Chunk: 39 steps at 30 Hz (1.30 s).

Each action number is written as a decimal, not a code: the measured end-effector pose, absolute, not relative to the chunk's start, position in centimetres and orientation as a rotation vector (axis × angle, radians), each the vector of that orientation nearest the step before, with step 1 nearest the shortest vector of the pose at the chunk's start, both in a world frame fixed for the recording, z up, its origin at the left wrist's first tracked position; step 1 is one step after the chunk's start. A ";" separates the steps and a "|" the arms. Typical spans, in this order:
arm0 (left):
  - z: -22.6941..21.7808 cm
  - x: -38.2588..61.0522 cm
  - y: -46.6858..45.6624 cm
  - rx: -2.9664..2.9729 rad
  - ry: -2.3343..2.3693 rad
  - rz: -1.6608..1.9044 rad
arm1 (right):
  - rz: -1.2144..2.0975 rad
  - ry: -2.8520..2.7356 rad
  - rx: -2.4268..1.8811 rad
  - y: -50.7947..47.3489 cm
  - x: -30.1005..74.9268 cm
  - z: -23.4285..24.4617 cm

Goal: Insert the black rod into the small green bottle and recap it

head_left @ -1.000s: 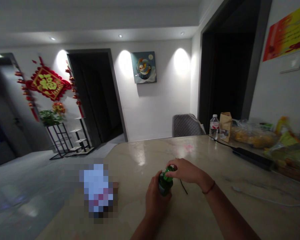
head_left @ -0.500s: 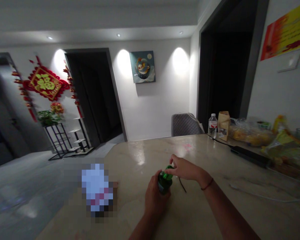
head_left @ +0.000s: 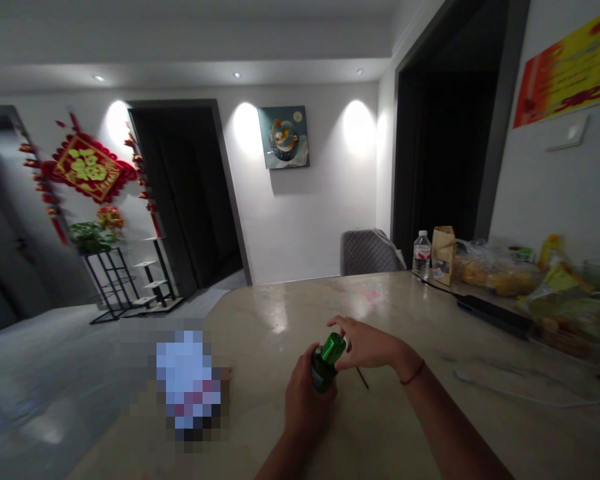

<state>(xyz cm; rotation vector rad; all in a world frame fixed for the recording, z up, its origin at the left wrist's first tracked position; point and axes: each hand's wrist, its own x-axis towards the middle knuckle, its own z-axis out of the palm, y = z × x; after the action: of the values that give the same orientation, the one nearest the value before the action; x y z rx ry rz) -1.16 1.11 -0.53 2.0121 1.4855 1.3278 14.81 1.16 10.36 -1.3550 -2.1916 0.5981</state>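
A dark green bottle with a shiny green cap stands slightly tilted above the table in front of me. My left hand is wrapped round the bottle's body, hiding part of it. At the cap, my right hand has its fingers spread, with the index finger arched over the top and the thumb beside it. The cap shows between these fingers; whether a fingertip touches it is hard to tell. A thin dark stick-like thing lies on the table just under my right hand.
A pixelated white-blue object sits at the table's left edge. On the right are a black power strip, a white cable, a water bottle, a paper bag and plastic food bags. A grey chair stands behind the table.
My right hand's fingers have opened away from the cap, which they gripped before, and the cap shows more fully. My left hand keeps its hold on the bottle. The view shifted slightly.
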 end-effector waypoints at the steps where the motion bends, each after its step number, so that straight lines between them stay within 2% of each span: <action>1: -0.5 -1.1 1.1 2.012 1.483 1.332 | 0.606 -2.171 -1.398 1.1 14.7 10.4; 4: -0.5 -1.1 1.1 2.009 1.486 1.339 | 0.592 -2.130 -1.513 1.2 14.3 10.4; 9: -0.4 -1.1 1.2 1.969 1.496 1.338 | 0.546 -2.313 -1.187 1.4 13.6 10.2; 14: -0.4 -1.1 1.3 1.984 1.506 1.342 | 0.560 -2.193 -1.401 1.9 13.2 10.1; 19: -0.2 -1.0 1.1 1.953 1.518 1.331 | 0.595 -2.279 -1.227 1.7 13.7 10.3; 24: 0.0 -1.0 1.0 1.946 1.524 1.317 | 0.643 -2.179 -1.472 1.8 13.5 9.9; 29: -0.2 -1.0 1.1 1.953 1.523 1.332 | 0.634 -2.198 -1.275 2.2 13.6 9.3; 39: -0.1 -0.9 1.0 1.980 1.524 1.327 | 0.504 -2.174 -1.417 1.9 13.6 9.6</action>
<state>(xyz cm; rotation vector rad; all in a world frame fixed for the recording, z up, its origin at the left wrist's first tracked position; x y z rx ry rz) -0.89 0.96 -0.14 1.9804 1.5243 1.3266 13.65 1.90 9.64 -1.4167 -2.1742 0.5036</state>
